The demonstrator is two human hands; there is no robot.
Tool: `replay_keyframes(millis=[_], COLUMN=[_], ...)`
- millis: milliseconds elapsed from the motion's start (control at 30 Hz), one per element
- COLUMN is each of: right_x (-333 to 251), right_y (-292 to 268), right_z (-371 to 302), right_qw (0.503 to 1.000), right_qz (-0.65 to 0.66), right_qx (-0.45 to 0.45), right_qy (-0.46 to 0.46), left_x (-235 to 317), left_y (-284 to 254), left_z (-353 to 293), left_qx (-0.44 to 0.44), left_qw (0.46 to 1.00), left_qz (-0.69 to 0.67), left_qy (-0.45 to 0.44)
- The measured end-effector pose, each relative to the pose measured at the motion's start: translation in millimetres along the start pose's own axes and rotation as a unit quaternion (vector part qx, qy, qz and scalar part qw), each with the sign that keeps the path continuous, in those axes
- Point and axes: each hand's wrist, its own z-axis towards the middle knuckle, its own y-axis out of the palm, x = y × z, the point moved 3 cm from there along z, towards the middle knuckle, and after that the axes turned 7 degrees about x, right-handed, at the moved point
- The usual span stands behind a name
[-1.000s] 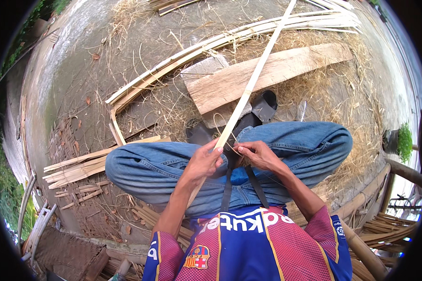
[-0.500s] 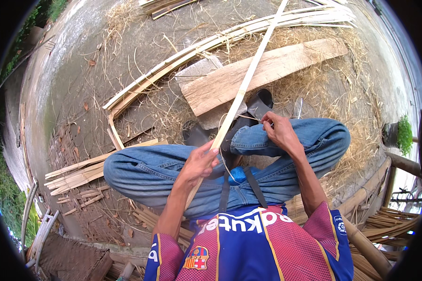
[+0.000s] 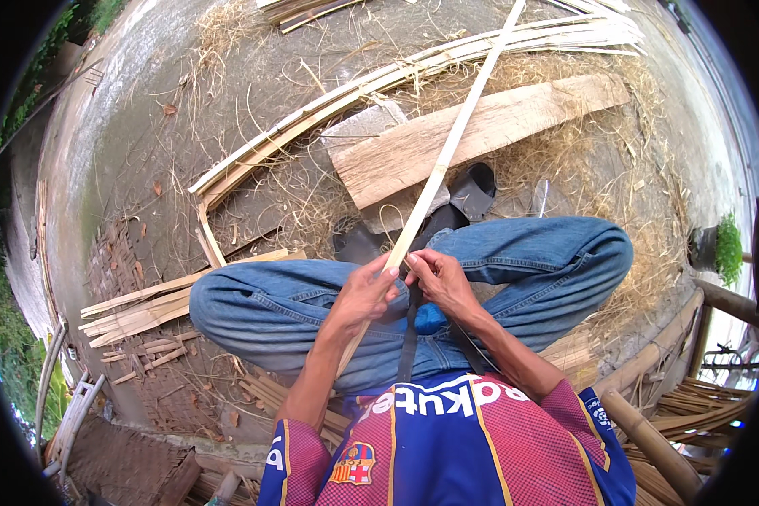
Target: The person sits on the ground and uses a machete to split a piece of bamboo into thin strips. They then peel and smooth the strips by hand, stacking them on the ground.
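A long pale bamboo strip [image 3: 451, 156] slants from my lap to the far right of the ground. My left hand [image 3: 358, 299] is closed round it near its lower part, the fingers wrapped under and the thumb on top. Beside it, my right hand [image 3: 443, 282] is closed in a pinch at the strip's right edge, its fingertips close to those of my left hand. What the right fingers hold is hidden. A thin curled strand [image 3: 392, 207] stands up beside the strip just beyond my hands.
A broad wooden plank [image 3: 481, 135] rests on a concrete block [image 3: 358, 135] ahead. Behind it lies a bundle of long bamboo strips [image 3: 329, 105]. More split pieces [image 3: 148, 316] are at the left. Shavings [image 3: 582, 177] litter the ground. A bamboo pole [image 3: 654, 443] is at the lower right.
My right hand has come left and nearer, from over my right knee to the strip beside my left hand. The thin strand that stretched to it no longer shows stretched. My left hand stays in place.
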Motion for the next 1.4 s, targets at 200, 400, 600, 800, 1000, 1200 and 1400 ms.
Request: replay_keyframes(millis=[200, 400, 600, 800, 1000, 1200, 1400], right_x=[-12.8, -37.1, -54.8, -91.8, -99.6, -91.4, -95.0], right_y=[-15.0, -25.1, -42.1, 3.4, 24.0, 13.0, 20.8], right_z=[10.3, 3.3, 6.1, 24.1, 40.0, 63.9, 68.0], right_qw=[0.96, 0.967, 0.866, 0.625, 0.436, 0.662, 0.711], right_qz=[-0.171, -0.222, -0.397, -0.57, -0.565, -0.56, -0.525], right_qx=[0.016, -0.092, -0.094, -0.155, -0.257, -0.266, -0.278], right_qy=[-0.221, -0.09, -0.288, -0.51, -0.651, -0.422, -0.378], left_x=[4.9, 0.3, -4.9, -0.8, -16.1, -7.6, 7.8], left_y=[3.8, -2.7, 0.6, 14.3, 5.8, 11.5, 10.7], left_z=[-5.2, -2.2, 2.1, 1.0, 8.0, 2.4, 11.4], left_qx=[-0.021, -0.026, 0.098, 0.212, 0.244, 0.241, 0.154], left_qw=[1.0, 0.999, 0.986, 0.914, 0.862, 0.867, 0.954], left_qz=[-0.014, -0.018, 0.089, 0.257, 0.351, 0.316, 0.187], left_qy=[-0.008, 0.004, 0.097, 0.231, 0.271, 0.302, 0.175])
